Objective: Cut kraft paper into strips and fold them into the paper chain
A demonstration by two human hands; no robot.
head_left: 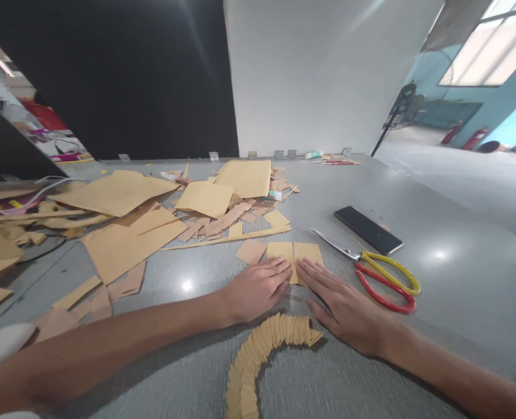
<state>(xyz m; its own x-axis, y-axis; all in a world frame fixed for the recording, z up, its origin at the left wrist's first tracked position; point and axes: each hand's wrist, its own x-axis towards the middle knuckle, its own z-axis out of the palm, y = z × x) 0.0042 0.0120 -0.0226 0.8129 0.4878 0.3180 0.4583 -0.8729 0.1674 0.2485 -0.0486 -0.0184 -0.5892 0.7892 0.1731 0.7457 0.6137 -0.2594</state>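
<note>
Head view: paper squares [279, 250] lay near the middle of the grey surface [467, 285].
The left hand [258, 290] and right hand [347, 305] rested flat on them, ungripping; I noticed a black panel [162, 81] and white panel [314, 75] beyond, a window [497, 55] off right.

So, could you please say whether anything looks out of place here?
The brown paper pieces lie strewn in overlapping disorder beyond the left hand, looking untidy against the neatly curved, layered paper strip.

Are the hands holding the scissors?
No, the scissors lie on the table, and the left hand and right hand are on paper squares.
</note>
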